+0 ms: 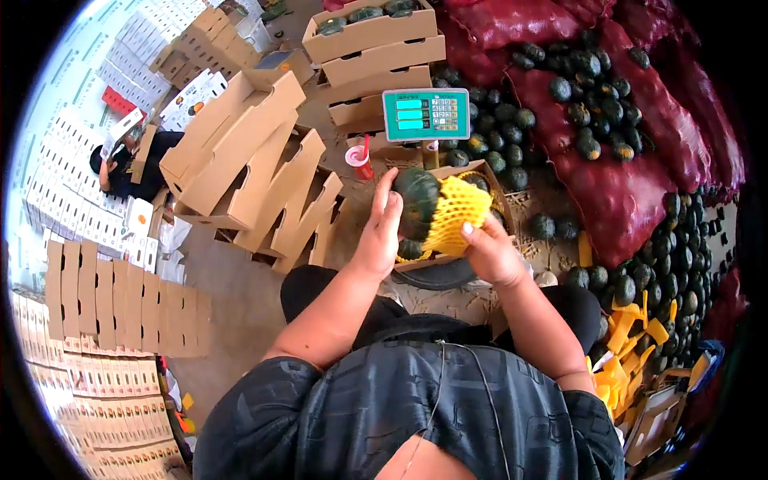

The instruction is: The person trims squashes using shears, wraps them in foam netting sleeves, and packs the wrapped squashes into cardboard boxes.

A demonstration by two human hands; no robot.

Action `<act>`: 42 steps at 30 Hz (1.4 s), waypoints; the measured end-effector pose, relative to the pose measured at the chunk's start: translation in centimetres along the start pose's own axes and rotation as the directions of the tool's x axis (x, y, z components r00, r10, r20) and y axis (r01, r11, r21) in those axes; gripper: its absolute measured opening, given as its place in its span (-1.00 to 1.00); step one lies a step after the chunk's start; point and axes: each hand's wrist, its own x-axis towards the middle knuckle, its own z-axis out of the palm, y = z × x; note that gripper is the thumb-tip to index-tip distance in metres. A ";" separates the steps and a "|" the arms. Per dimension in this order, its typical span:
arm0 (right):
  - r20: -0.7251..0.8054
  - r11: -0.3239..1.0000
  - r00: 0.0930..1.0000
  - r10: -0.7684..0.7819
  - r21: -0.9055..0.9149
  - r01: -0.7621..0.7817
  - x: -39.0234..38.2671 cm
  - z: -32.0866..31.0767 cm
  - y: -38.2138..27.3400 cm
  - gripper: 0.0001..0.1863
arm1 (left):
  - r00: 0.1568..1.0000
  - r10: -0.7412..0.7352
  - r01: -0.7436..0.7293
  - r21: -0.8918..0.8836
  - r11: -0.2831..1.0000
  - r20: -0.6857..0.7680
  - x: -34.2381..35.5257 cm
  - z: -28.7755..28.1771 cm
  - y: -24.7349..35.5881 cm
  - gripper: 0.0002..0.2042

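Observation:
A dark green squash [417,200] is held above an open cardboard box [504,196], half covered by a yellow foam net sleeve [458,214]. My left hand [381,232] presses against the bare left side of the squash, fingers along it. With thumb and fingers, my right hand [494,252] grips the sleeve at its right end. Below and behind them, parts of other netted squashes show in the box; the held squash hides much of its inside.
Beyond the box stands a scale display [426,114], with a red cup [360,162] left of it. Stacked cardboard trays [240,152] rise at left. Loose squashes [504,128] and red mesh sacks [596,192] lie right, near yellow sleeves [628,352]. Another person [144,164] is at far left.

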 end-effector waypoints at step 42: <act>0.460 -0.018 0.868 -0.186 -0.885 0.465 -1.7 3.1 -2.5 -0.34 | 0.984 -0.088 0.175 -0.734 0.656 0.157 -0.3 1.3 0.6 -0.48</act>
